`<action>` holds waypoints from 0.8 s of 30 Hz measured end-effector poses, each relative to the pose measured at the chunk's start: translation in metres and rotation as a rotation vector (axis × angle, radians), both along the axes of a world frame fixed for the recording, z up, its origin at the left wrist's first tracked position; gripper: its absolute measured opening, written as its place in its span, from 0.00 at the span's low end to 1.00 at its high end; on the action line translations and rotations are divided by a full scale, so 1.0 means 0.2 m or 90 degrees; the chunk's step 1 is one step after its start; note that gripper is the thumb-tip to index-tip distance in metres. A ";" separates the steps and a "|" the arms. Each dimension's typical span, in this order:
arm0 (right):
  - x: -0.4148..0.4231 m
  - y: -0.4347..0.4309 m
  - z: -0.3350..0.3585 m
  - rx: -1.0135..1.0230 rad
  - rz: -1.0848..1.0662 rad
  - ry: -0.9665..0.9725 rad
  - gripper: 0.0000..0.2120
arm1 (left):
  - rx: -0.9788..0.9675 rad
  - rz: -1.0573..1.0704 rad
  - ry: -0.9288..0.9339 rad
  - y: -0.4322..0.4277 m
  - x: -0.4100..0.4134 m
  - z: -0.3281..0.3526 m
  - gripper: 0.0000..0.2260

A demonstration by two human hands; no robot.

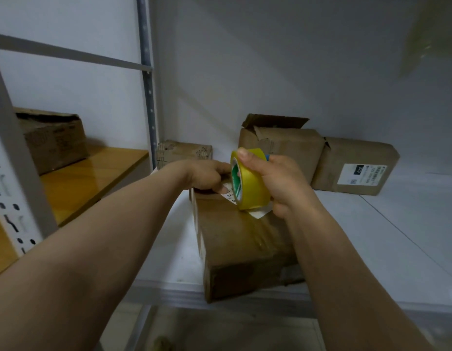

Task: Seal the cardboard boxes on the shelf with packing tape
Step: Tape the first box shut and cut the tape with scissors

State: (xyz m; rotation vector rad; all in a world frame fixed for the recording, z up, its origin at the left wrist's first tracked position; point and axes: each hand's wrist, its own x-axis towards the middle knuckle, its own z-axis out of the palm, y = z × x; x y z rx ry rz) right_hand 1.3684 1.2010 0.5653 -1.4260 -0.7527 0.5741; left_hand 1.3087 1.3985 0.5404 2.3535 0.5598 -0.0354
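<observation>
A long brown cardboard box (235, 239) lies on the white shelf (410, 236), its near end over the front edge. A glossy strip of tape runs along its top. My right hand (280, 183) grips a yellow roll of packing tape (250, 181) standing on edge on the far part of the box, over a white label. My left hand (207, 176) rests on the far end of the box, its fingers curled down against the top beside the roll.
Behind stand a small box (184, 152), a box with an open flap (280, 148) and a labelled box (356, 165). A grey upright post (147, 97) divides off a wooden shelf (93, 173) on the left with another box (52, 138).
</observation>
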 end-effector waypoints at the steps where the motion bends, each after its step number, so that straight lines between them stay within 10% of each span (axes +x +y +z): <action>1: -0.01 -0.03 0.01 -0.009 -0.005 -0.003 0.19 | 0.004 -0.004 0.006 -0.01 0.00 0.00 0.26; 5: -0.03 -0.16 0.02 -0.043 -0.004 -0.017 0.35 | 0.024 -0.003 0.020 -0.01 0.00 0.01 0.26; 11: -0.10 -0.30 -0.06 -0.009 -0.023 -0.017 0.15 | 0.065 -0.021 0.021 -0.07 -0.02 0.00 0.30; 24: -0.04 -0.08 -0.25 0.100 -0.192 -0.159 0.19 | 0.192 0.032 -0.056 -0.15 -0.05 0.05 0.26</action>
